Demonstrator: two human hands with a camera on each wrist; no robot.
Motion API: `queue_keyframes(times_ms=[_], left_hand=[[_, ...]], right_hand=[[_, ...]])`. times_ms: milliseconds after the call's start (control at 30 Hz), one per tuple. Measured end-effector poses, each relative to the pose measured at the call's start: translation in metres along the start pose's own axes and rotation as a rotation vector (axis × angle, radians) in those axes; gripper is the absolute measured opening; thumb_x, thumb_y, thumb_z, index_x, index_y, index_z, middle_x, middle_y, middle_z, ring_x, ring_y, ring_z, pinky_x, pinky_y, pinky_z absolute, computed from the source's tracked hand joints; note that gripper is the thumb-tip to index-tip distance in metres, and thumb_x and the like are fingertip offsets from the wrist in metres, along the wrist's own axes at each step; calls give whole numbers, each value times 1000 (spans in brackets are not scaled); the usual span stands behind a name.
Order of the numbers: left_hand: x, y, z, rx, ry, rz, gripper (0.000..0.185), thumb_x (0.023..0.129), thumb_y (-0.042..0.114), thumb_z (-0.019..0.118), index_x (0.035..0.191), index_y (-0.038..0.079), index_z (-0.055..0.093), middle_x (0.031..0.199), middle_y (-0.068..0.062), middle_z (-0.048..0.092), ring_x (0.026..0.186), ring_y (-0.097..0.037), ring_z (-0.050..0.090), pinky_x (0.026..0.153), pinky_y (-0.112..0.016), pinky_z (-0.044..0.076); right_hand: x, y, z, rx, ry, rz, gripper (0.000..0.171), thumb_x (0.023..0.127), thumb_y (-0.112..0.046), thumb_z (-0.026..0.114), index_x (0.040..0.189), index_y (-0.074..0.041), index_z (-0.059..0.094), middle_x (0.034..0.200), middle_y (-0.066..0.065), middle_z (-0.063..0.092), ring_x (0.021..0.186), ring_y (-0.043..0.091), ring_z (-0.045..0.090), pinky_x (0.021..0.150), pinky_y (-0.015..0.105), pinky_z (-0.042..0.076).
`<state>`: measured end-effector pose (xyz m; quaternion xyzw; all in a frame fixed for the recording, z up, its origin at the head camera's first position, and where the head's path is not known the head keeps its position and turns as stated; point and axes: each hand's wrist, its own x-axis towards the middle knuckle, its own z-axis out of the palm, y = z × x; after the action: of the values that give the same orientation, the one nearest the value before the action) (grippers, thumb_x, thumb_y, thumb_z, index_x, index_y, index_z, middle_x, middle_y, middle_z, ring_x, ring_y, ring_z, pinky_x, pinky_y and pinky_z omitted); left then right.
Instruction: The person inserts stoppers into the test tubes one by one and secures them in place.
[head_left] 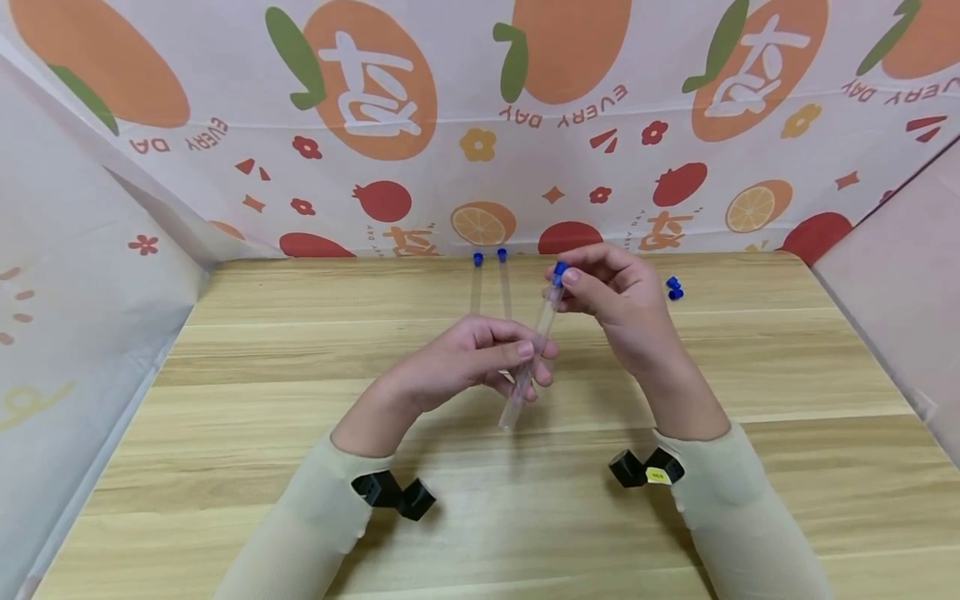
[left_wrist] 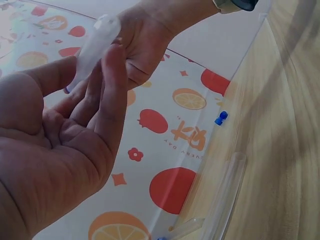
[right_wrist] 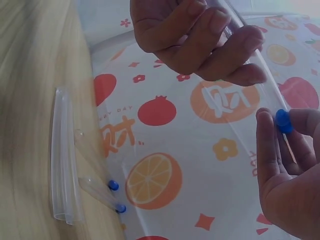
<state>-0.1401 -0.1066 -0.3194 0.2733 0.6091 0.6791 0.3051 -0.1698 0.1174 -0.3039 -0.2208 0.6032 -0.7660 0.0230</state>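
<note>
While fingers of the left hand (head_left: 465, 357) pinch a clear tube (head_left: 545, 321), those of the right hand (head_left: 618, 304) pinch its blue cap (head_left: 559, 269) at one o'clock. Below on the tabletop (head_left: 300, 350) lie loose tubes (right_wrist: 65, 160); beyond, at eleven, two capped tubes (head_left: 506, 287).

The tube (head_left: 547, 317) is clear, slim, straight and cylindrical. It is raised off the counter (head_left: 480, 517) and tilted. In the head view it slants from the capped end at upper right to the free end at lower left. The left grip (head_left: 467, 358) holds it near mid-length, thumb on one side, fingers on the other; the free end projects past the fingers.

The cap (head_left: 560, 270) is small and blue. It is positioned at the upper right end of the tube, pinched between thumb and fingers of the right grip (head_left: 621, 307). Its seating depth cannot be determined.
</note>
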Motion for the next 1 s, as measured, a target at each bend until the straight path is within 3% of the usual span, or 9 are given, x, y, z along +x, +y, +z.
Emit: queue_keyframes(times_ms=[167,300,467,600,833,1000], left_hand=[[-1,0,2,3,43,-10,27,103,10,51,118,-10,63,91,-5,73,75,-16,69,71,-35,60],[-1,-2,4,50,92,-51,25,102,11,55,115,-8,65,89,-6,74,76,-16,70,72,-37,60],[0,-6,4,120,158,-91,21,101,15,59,112,-2,67,95,-10,74,82,-19,70,76,-40,60],[1,-8,4,135,178,-106,19,100,15,62,110,-1,64,95,-10,72,84,-21,68,74,-40,60],[1,-9,5,161,199,-85,12,97,13,65,103,2,63,91,-12,68,75,-18,62,66,-33,58],[2,-10,6,211,209,-15,11,97,12,65,102,2,64,89,-10,68,74,-19,62,64,-34,58]], right_hand=[[-1,4,0,-13,11,-5,9,96,-1,63,102,0,69,95,10,74,84,21,71,78,33,61],[-3,6,1,-19,-6,-1,13,96,2,61,99,-4,71,94,8,76,86,21,72,77,34,61],[-5,7,0,-50,-55,5,17,99,-1,59,112,-5,69,104,10,75,91,23,72,80,35,61],[-5,6,-1,-61,-86,1,21,99,-3,59,119,2,65,108,13,73,92,24,71,82,36,60],[-6,3,-2,-73,-98,-25,19,99,-1,58,115,-2,68,106,13,72,90,23,71,81,37,61],[-6,2,-1,-85,-78,-64,18,98,2,58,110,-3,70,103,12,74,88,23,72,80,38,61]])
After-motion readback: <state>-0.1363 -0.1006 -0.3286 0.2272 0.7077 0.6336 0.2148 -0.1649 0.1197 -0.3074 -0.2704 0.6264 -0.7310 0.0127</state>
